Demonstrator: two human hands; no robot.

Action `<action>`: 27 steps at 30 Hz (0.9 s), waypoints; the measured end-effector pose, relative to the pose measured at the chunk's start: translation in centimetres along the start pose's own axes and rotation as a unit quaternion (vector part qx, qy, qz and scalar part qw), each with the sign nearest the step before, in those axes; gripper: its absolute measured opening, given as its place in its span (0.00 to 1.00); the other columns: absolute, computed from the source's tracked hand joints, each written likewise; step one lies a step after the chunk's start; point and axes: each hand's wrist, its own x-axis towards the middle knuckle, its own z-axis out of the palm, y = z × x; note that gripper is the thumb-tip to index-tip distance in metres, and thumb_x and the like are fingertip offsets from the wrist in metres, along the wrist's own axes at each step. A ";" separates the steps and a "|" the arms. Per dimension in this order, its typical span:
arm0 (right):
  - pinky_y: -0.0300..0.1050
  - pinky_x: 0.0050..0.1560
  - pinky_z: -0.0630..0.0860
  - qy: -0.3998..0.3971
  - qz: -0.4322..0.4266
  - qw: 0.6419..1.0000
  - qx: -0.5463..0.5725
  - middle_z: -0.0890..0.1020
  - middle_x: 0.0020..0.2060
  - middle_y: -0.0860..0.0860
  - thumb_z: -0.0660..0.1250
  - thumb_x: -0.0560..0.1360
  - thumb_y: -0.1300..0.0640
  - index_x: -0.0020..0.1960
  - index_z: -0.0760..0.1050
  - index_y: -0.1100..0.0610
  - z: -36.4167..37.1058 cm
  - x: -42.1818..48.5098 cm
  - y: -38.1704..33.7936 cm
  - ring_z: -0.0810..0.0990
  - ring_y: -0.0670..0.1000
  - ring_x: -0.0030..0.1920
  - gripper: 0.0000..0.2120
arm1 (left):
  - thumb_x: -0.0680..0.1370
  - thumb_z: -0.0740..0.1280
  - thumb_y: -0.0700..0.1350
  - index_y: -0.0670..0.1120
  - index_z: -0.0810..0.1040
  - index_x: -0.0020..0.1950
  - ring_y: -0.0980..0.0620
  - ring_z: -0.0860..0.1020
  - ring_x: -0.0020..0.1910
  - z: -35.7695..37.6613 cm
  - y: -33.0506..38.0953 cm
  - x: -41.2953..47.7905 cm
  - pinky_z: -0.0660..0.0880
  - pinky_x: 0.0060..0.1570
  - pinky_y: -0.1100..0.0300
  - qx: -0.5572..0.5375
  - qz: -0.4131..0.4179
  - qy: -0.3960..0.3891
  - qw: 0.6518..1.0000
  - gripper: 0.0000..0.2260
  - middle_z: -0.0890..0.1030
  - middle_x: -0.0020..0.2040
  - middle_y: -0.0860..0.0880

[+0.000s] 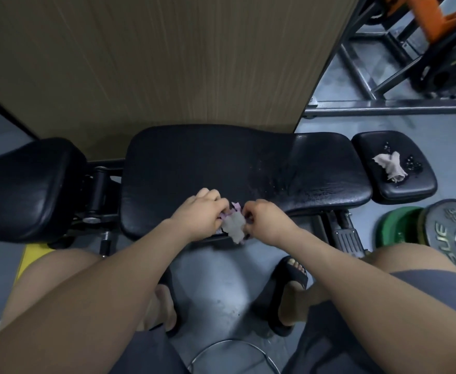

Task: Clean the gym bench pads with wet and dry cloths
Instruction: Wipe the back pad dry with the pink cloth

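Pinched between the curled fingers of the left hand (202,214) and the right hand (267,222), held just apart: a small crumpled cloth (235,225), pale grey with pink-purple showing at its top, hanging over the near edge of the middle bench pad (221,168). Black creased vinyl there, with wet streaks and droplets toward the right end. Near the centre of the small end pad (410,190): a second cloth (390,167), beige and bunched, just beside beads of water (413,164).
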 end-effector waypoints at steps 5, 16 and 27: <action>0.42 0.39 0.67 0.027 0.023 0.999 0.041 0.83 0.42 0.57 0.66 0.75 0.62 0.44 0.76 0.58 -1.0 0.6 -0.2 0.79 0.56 0.43 0.02 | 0.78 0.68 0.48 0.54 0.72 0.62 0.51 0.68 0.61 -2.3 0.3 0.0 0.73 0.59 0.52 -0.098 0.013 0.052 0.994 0.14 0.72 0.58 0.54; 0.48 0.46 0.74 -0.005 0.052 0.914 0.403 0.82 0.39 0.55 0.65 0.83 0.57 0.51 0.82 0.62 -3.9 1.3 1.0 0.77 0.53 0.42 0.10 | 0.78 0.71 0.44 0.51 0.80 0.48 0.54 0.74 0.55 -3.7 0.2 -0.4 0.74 0.57 0.53 -0.203 0.122 0.162 0.958 0.02 0.79 0.50 0.56; 0.45 0.56 0.76 -0.003 0.050 0.871 0.489 0.82 0.44 0.44 0.70 0.68 0.47 0.58 0.79 0.47 -6.7 1.7 -1.0 0.81 0.45 0.51 0.18 | 0.81 0.66 0.45 0.48 0.76 0.45 0.58 0.71 0.28 -8.2 1.6 0.9 0.71 0.37 0.58 -0.438 -0.115 0.215 0.865 0.06 0.72 0.27 0.56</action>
